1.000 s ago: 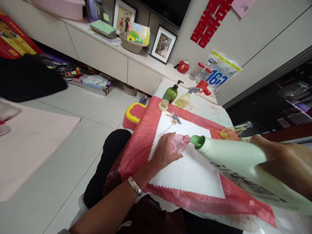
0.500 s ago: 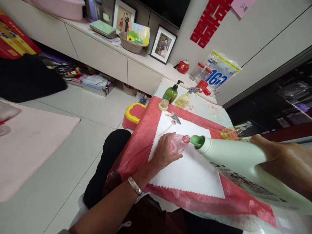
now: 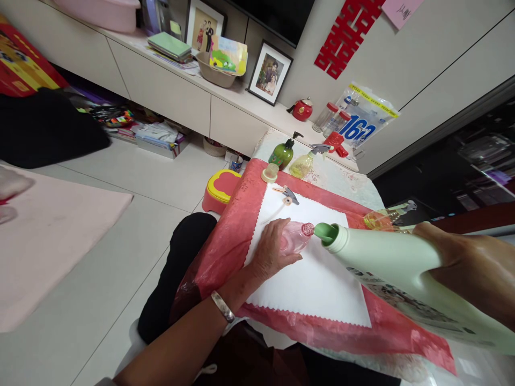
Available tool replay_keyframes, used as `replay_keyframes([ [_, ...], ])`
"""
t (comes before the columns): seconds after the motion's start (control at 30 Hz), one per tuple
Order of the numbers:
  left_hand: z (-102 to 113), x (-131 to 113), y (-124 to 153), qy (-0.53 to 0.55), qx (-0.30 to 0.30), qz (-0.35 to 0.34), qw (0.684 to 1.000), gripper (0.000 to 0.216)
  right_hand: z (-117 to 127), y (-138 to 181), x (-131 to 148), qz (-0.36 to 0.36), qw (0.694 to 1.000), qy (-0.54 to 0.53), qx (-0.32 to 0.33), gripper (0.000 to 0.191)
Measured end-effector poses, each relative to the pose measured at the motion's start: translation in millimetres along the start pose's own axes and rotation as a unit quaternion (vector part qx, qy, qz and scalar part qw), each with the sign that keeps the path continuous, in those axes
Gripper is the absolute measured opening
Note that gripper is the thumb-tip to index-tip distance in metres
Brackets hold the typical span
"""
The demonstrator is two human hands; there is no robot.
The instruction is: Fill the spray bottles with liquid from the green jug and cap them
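Two closed grips are seen: the light, tippy pink bottle (image 3: 296, 236) wrapped by the left hand (image 3: 271, 254), the likely heavy jug (image 3: 386, 262) by the right hand (image 3: 472, 271).

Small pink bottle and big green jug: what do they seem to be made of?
The small pink bottle: likely clear plastic, pink-tinted and glossy; it looks see-through. The big green jug: likely opaque plastic, smooth with a soft sheen, moulded spout, printed label.
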State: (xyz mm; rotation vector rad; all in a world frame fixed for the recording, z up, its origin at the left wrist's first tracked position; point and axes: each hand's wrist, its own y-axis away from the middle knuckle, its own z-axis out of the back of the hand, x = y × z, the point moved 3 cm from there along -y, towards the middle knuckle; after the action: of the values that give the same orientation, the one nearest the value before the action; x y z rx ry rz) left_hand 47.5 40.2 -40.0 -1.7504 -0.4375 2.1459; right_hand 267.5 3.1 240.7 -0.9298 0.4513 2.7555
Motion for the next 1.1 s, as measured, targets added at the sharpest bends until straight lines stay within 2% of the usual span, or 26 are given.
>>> replay_keyframes([
  [0.1, 0.0, -0.4, -0.1, 0.005, 0.006, 0.007, 1.0, 0.099, 3.2, 0.7, 2.6, 0.008, 1.0, -0.012, -0.003, 0.046],
  [0.27, 0.4, -1.2, -0.8, 0.007, 0.01, 0.019, 1.0, 0.099, 4.4, 1.1, 3.7, 0.001, 1.0, -0.006, 0.008, 0.036],
  [0.57, 0.9, -2.2, -0.8, 0.001, 0.004, 0.006, 1.0, 0.1, 4.2, 0.8, 3.0, 0.005, 1.0, 0.007, 0.005, 0.045],
  [0.73, 0.9, -1.8, -0.5, 0.001, 0.006, 0.006, 1.0, 0.1, 6.0, 2.0, 4.6, 0.0, 1.0, 0.005, 0.002, 0.042],
  [1.1, 0.5, -1.0, -0.3, -0.001, 0.007, 0.005, 1.0, 0.098, 3.4, 0.9, 0.7, -0.006, 1.0, -0.005, 0.007, 0.047],
])
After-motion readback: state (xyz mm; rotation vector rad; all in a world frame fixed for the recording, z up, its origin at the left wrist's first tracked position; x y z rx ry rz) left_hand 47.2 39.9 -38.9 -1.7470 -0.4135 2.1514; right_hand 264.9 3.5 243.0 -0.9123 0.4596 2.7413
